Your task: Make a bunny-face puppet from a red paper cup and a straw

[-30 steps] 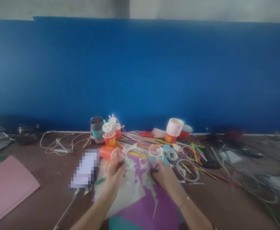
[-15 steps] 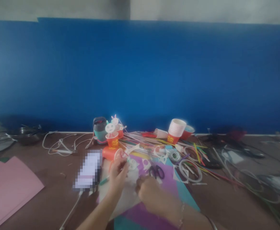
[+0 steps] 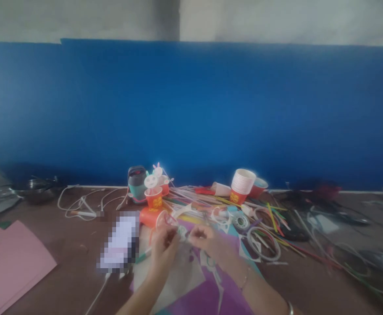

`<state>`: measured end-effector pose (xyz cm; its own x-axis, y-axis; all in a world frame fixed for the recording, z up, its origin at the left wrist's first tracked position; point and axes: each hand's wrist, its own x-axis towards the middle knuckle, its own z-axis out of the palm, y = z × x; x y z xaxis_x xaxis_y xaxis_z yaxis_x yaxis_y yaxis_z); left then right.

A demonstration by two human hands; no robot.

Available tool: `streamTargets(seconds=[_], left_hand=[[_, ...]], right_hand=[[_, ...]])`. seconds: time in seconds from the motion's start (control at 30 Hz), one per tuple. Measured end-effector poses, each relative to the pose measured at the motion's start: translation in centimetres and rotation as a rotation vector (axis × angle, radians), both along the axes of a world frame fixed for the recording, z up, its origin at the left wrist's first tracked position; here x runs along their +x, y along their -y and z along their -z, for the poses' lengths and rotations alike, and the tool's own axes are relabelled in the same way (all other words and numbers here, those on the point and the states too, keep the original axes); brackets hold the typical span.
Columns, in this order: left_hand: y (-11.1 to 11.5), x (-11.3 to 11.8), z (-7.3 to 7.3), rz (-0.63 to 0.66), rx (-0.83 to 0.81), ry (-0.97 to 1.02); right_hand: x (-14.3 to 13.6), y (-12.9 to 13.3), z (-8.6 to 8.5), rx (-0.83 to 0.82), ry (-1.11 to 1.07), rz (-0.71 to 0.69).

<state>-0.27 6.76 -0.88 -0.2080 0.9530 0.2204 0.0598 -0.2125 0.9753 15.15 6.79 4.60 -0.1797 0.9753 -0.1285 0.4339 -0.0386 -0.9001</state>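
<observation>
My left hand (image 3: 165, 243) is closed with its fingertips on a small white paper cutout (image 3: 182, 232). On the other side of it, my right hand (image 3: 207, 239) has thumb and fingers pinched together; what they hold, if anything, is too blurred to make out. A red paper cup (image 3: 151, 217) lies on its side just beyond my left hand. Behind it stands an upright red cup (image 3: 154, 199) topped by a white animal-face cutout (image 3: 151, 180). Sheets of white paper (image 3: 178, 280) and purple paper (image 3: 200, 299) lie under my hands. The black scissors are hidden.
A stack of paper cups (image 3: 242, 186) stands behind many coloured sticks (image 3: 194, 194). Right of my hands lie a tape roll (image 3: 241, 221) and a coiled clear tube (image 3: 270, 249). A phone (image 3: 119, 240) and pink sheets (image 3: 17, 267) lie left.
My right hand has moved forward and up, coming close to my left hand at the cutout. The view has tilted up slightly, and the black scissors no longer show.
</observation>
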Motion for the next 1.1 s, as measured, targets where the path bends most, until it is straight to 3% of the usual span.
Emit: streamTargets(seconds=[0.1,0.23,0.37,0.63,0.8,0.93,1.1], left_hand=[[0.1,0.6,0.6,0.068,0.01,-0.039],[0.5,1.2,0.9,0.099,-0.034,-0.06],[0.6,1.3,1.3,0.076,-0.085,-0.02],[1.2,1.0,1.1,0.134,-0.167,-0.15],[0.9,0.8,1.4,0.12,-0.137,-0.21],[0.7,1.0,1.6,0.151,-0.152,-0.107],[1.0,1.4,0.4,0.065,-0.17,0.059]], right_hand=[[-0.6,-0.6,0.3,-0.016,-0.156,0.117],[-1.1,-1.9,1.0,0.066,-0.004,0.16],[-0.9,-4.1,0.8,0.024,0.301,0.111],[-2.6,-6.9,-0.1,-0.039,0.49,-0.029],[-1.2,-7.1,-0.8,-0.064,0.423,-0.04],[1.3,-6.0,-1.7,0.038,0.308,0.041],[2.8,-4.2,-1.3,0.012,0.181,0.038]])
